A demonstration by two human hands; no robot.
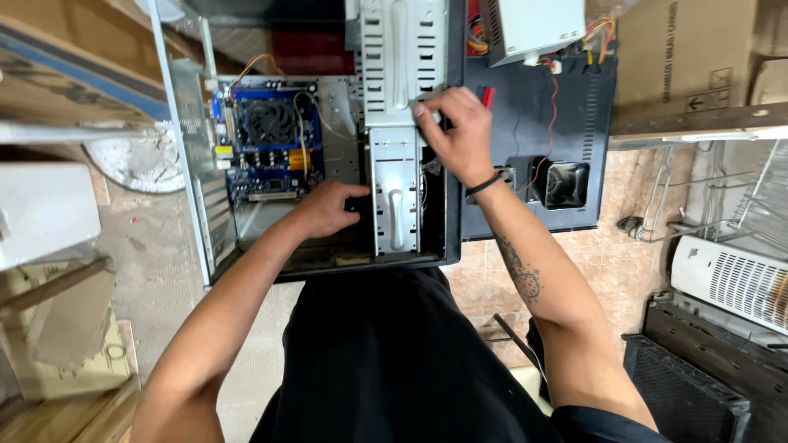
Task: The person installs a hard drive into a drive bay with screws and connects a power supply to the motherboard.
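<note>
Grey sheet metal formed the drive cage (396, 197), a slotted rack whose long axis ran straight away from the person, from the near edge of the open computer case (205, 205) toward its far end. The case lay on its side on the floor, open face up. The right hand (456, 131) rested on the cage's upper part, fingers bent and pressing on the metal, thumb against its right edge. The left hand (327, 209) was tucked low inside the case just left of the cage, fingers curled around something dark; what it gripped could not be told. Left of that hand sat the blue motherboard (267, 148) with its black cooling fan (271, 121). Right of the case lay a dark side panel (533, 123), and a power supply (533, 25) stood beyond it.
</note>
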